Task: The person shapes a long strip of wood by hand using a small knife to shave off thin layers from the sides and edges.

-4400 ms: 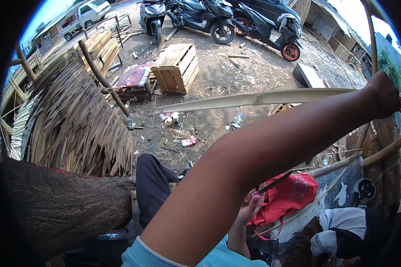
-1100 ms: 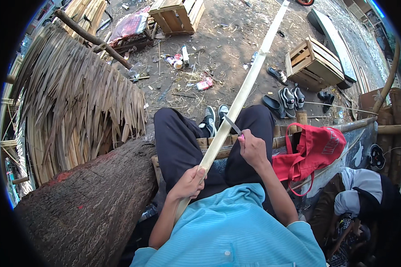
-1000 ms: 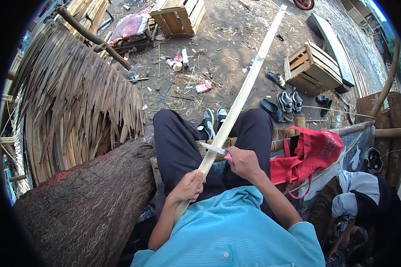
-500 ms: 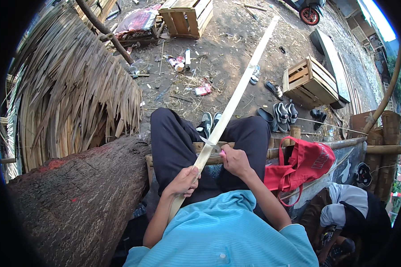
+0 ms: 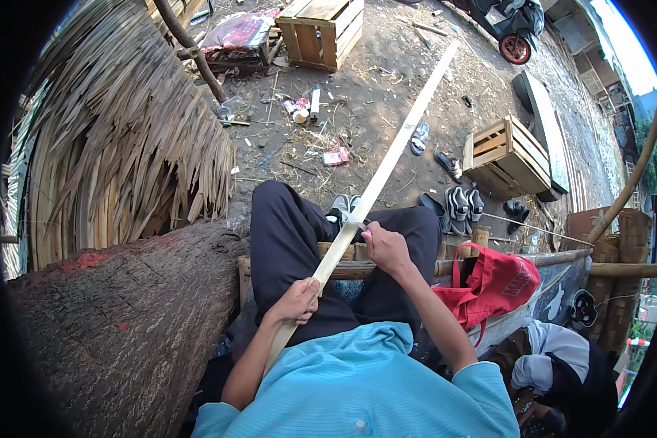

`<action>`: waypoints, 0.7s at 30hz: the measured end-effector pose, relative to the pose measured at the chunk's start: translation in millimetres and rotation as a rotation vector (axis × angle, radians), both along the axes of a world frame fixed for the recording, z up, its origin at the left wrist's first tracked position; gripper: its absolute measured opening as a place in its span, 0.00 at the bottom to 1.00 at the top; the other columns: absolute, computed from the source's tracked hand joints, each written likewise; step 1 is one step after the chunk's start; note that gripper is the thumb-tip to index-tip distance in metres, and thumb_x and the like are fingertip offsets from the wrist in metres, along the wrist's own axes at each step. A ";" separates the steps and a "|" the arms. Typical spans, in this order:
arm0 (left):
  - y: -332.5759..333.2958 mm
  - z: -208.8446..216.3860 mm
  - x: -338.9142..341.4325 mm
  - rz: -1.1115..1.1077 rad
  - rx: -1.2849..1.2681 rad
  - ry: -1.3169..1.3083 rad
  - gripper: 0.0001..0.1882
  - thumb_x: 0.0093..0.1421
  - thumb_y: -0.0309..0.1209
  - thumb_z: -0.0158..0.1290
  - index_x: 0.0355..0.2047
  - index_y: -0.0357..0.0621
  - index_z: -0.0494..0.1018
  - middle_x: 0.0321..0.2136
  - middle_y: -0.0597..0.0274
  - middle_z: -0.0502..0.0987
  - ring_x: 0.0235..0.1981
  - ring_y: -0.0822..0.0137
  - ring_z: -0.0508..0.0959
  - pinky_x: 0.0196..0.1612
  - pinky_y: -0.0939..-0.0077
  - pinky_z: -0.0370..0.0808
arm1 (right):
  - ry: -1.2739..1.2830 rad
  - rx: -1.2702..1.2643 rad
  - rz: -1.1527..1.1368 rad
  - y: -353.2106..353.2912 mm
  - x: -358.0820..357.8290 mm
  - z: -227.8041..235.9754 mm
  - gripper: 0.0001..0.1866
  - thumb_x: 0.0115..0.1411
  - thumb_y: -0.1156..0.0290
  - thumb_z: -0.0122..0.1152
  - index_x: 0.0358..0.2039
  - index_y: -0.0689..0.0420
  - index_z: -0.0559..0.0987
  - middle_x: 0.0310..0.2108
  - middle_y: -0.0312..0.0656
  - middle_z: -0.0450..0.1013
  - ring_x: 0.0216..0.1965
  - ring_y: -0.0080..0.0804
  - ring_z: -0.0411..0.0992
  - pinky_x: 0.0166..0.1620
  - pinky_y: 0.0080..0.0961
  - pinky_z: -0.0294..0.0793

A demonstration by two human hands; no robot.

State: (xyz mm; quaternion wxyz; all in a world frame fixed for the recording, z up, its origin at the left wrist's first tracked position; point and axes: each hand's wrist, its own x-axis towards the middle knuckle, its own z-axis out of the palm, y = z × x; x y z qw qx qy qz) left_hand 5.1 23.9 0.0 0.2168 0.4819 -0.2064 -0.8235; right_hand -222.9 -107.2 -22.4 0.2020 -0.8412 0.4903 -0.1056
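Note:
A long, pale strip that looks like split bamboo (image 5: pixel 394 157) slants from beside my waist, between my knees, out over the ground. My left hand (image 5: pixel 298 301) is closed around its near part, above my left thigh. My right hand (image 5: pixel 388 250) grips a knife (image 5: pixel 358 223) with a bit of pink showing at the handle, most of which the fingers cover. The short metal blade lies across the strip, touching it, a little farther out than my left hand. The strip's near end runs down by my shirt.
At my left lies a thick, dark log (image 5: pixel 124 321), with dry leaf thatch (image 5: pixel 131 139) beyond. A red bag (image 5: pixel 493 288) rests at my right, and a person (image 5: pixel 562 365) bends over behind it. Ahead are wooden crates (image 5: pixel 507 157), several shoes (image 5: pixel 458 204) and a parked scooter (image 5: pixel 515 47).
My right hand and the knife have slid a little outward along the strip, and the blade's angle has turned. My left hand keeps its hold. The whole view has shifted slightly.

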 end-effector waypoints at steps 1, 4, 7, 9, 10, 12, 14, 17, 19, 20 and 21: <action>-2.1 -2.2 -2.0 0.009 -0.003 0.004 0.21 0.66 0.51 0.36 0.32 0.45 0.59 0.12 0.70 0.57 0.06 0.80 0.53 0.07 0.83 0.52 | -0.031 0.014 0.063 13.7 5.6 3.8 0.15 0.64 0.58 0.42 0.30 0.57 0.66 0.19 0.48 0.70 0.19 0.49 0.71 0.21 0.41 0.69; -4.9 -5.4 -7.5 0.038 -0.027 0.046 0.21 0.66 0.52 0.36 0.32 0.45 0.59 0.12 0.70 0.57 0.06 0.80 0.54 0.08 0.83 0.53 | -0.089 0.047 0.166 37.8 12.0 8.4 0.15 0.64 0.56 0.44 0.30 0.56 0.67 0.19 0.45 0.69 0.19 0.46 0.70 0.21 0.40 0.69; -3.3 -6.5 -6.5 0.037 -0.074 -0.001 0.22 0.65 0.52 0.37 0.32 0.45 0.59 0.12 0.70 0.57 0.06 0.80 0.55 0.08 0.83 0.53 | 0.007 -0.085 0.256 20.2 -0.4 -3.6 0.16 0.64 0.56 0.44 0.27 0.55 0.67 0.17 0.43 0.68 0.19 0.43 0.70 0.20 0.36 0.68; -1.8 -11.3 -4.6 0.027 -0.100 -0.022 0.22 0.65 0.53 0.37 0.32 0.46 0.59 0.12 0.69 0.57 0.07 0.80 0.55 0.08 0.83 0.54 | 0.047 -0.129 -0.092 -16.8 -8.5 -7.0 0.16 0.62 0.56 0.47 0.26 0.56 0.67 0.17 0.46 0.71 0.19 0.47 0.72 0.20 0.40 0.70; -1.4 -9.6 -5.5 0.028 -0.100 -0.018 0.22 0.65 0.53 0.37 0.32 0.46 0.59 0.12 0.69 0.57 0.07 0.80 0.55 0.08 0.83 0.54 | 0.137 -0.117 -0.237 -37.8 -14.9 -3.8 0.17 0.63 0.56 0.45 0.26 0.57 0.67 0.18 0.49 0.72 0.19 0.49 0.72 0.21 0.42 0.69; -3.4 -6.0 -1.1 0.020 -0.034 0.005 0.22 0.65 0.53 0.37 0.32 0.46 0.59 0.12 0.69 0.57 0.06 0.80 0.55 0.08 0.83 0.54 | 0.117 -0.110 -0.179 -49.7 -18.5 -1.7 0.17 0.65 0.57 0.42 0.27 0.58 0.67 0.18 0.50 0.71 0.20 0.51 0.72 0.22 0.44 0.69; -4.0 -4.0 1.5 0.022 -0.008 0.028 0.22 0.65 0.53 0.37 0.32 0.46 0.59 0.12 0.69 0.57 0.06 0.80 0.55 0.07 0.83 0.54 | 0.062 -0.065 -0.100 -43.6 -16.4 -1.4 0.16 0.65 0.59 0.41 0.28 0.58 0.66 0.17 0.51 0.70 0.20 0.52 0.71 0.22 0.45 0.69; -8.8 -2.9 0.9 0.046 0.024 0.066 0.21 0.65 0.52 0.36 0.32 0.45 0.59 0.12 0.69 0.57 0.06 0.80 0.55 0.07 0.83 0.54 | -0.064 0.033 0.037 -4.9 -2.9 -1.1 0.14 0.65 0.59 0.42 0.28 0.57 0.65 0.15 0.49 0.68 0.18 0.50 0.70 0.22 0.44 0.68; -11.6 -2.7 -3.8 0.060 0.029 0.088 0.21 0.66 0.52 0.36 0.32 0.45 0.59 0.12 0.70 0.57 0.06 0.79 0.55 0.07 0.83 0.54 | -0.113 0.019 0.193 26.6 12.2 9.3 0.14 0.63 0.59 0.45 0.29 0.57 0.65 0.18 0.48 0.69 0.19 0.48 0.71 0.22 0.41 0.69; -13.1 -3.1 -6.4 0.085 0.018 0.084 0.20 0.66 0.51 0.36 0.31 0.46 0.59 0.12 0.70 0.57 0.06 0.80 0.55 0.07 0.83 0.53 | -0.071 0.134 0.225 42.2 17.2 14.4 0.15 0.63 0.59 0.46 0.28 0.58 0.66 0.19 0.47 0.70 0.19 0.47 0.71 0.22 0.41 0.69; -12.9 -4.2 -6.9 0.110 0.008 0.077 0.20 0.66 0.50 0.37 0.30 0.47 0.58 0.12 0.71 0.57 0.06 0.81 0.54 0.07 0.83 0.52 | -0.049 0.153 0.305 52.5 22.5 17.4 0.15 0.63 0.59 0.46 0.28 0.58 0.66 0.19 0.46 0.70 0.19 0.47 0.71 0.22 0.41 0.69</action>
